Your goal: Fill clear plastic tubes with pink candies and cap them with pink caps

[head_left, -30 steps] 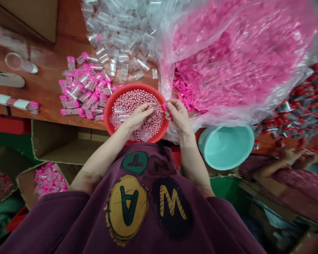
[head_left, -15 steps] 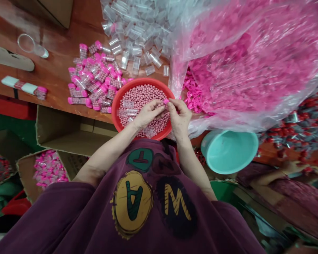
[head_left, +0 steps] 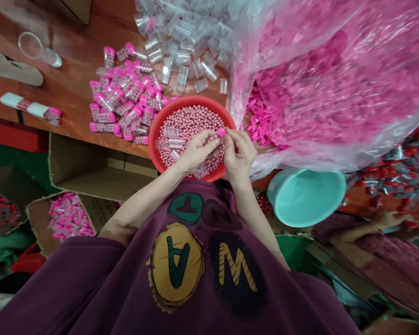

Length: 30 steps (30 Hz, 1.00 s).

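Observation:
Over a red bowl (head_left: 155,122) of pink beads (head_left: 195,117), both hands meet at one small clear bottle with a pink cap (head_left: 221,132). My left hand (head_left: 197,151) is closed round the bottle, whose body is mostly hidden by the fingers. My right hand (head_left: 240,156) pinches at the cap with thumb and forefinger. Several clear bottles (head_left: 175,144) lie on the beads at the bowl's left side. Left of the bowl is a heap of bead-filled, pink-capped bottles (head_left: 129,100).
Empty clear bottles (head_left: 183,58) are piled behind the bowl. A plastic bag of pink caps (head_left: 307,93) spreads to the right. A teal basin (head_left: 307,200) sits at the table edge, and cardboard boxes (head_left: 77,160) stand below left. A co-worker's hand (head_left: 387,218) is far right.
The view has shifted slightly. Both hands stay together over the bowl, still on the capped bottle, with the right hand's fingers a little changed around the cap.

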Each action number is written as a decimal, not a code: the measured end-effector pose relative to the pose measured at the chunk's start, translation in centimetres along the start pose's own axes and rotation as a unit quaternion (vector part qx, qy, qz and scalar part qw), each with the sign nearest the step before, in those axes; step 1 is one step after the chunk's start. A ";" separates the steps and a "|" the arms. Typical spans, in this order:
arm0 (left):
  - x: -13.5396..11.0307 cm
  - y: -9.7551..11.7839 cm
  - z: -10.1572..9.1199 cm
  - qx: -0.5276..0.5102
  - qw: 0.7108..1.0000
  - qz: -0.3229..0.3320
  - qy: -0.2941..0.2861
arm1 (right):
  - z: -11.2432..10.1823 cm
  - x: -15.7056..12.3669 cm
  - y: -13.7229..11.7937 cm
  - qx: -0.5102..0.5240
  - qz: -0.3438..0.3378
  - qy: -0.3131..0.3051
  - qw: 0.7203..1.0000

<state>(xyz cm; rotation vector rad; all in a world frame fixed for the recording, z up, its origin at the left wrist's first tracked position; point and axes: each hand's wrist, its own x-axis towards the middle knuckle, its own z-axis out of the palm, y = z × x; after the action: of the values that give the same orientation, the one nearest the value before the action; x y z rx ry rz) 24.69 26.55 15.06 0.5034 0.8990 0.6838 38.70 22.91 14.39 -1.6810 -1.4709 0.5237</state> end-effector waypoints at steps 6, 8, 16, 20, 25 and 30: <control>0.1 -0.1 -0.5 0.046 0.997 0.065 -0.009 | -0.1 -0.3 -0.2 0.006 0.002 0.015 1.000; 0.1 -0.1 -0.9 0.077 0.992 0.101 0.006 | 0.0 -0.3 -0.1 0.006 0.014 -0.001 1.000; -0.2 -0.8 -2.4 -0.036 0.999 0.010 -0.021 | 0.2 -0.1 0.1 0.024 0.007 -0.025 0.999; -0.2 -1.5 -2.7 -0.066 0.997 0.016 -0.022 | 0.3 -0.3 -0.1 0.007 -0.024 -0.036 0.999; 0.9 -2.3 -3.2 -0.056 0.998 0.005 -0.025 | 1.0 -0.1 0.6 0.027 -0.044 -0.012 0.999; 1.4 -1.6 -4.2 -0.081 0.996 -0.024 0.003 | 2.5 0.4 1.0 0.008 -0.065 -0.017 0.998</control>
<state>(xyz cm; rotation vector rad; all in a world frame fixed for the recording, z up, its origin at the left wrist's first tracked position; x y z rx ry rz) 22.33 26.98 11.03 0.3341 0.8509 0.7076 37.49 24.06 12.28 -1.5596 -1.5839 0.4931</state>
